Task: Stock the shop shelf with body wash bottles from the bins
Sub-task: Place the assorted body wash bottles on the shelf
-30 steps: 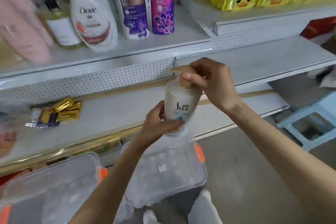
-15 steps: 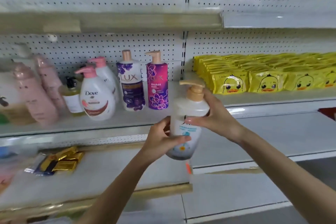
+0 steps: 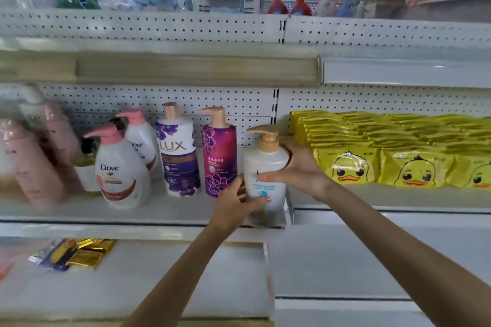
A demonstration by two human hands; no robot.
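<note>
A white body wash bottle [image 3: 265,164] with a gold pump stands upright at the right end of the white shelf [image 3: 170,210], just right of the magenta Lux bottle [image 3: 219,152]. My left hand [image 3: 236,204] grips its lower body from the left. My right hand [image 3: 297,167] wraps around its upper body from the right. I cannot tell whether its base touches the shelf. Further left stand a purple-and-white Lux bottle [image 3: 178,151], two Dove bottles [image 3: 119,170] and blurred pink bottles [image 3: 34,162].
Yellow duck-print packs [image 3: 385,151] fill the neighbouring shelf to the right. Gold sachets [image 3: 77,252] lie on the lower shelf at the left. A perforated back panel [image 3: 132,101] stands behind the bottles, and another shelf hangs overhead. The bins are out of view.
Both hands lifted the white bottle from above the bins up to the shelf, beside the magenta Lux bottle. The view tilted upward, so the bins dropped out of sight.
</note>
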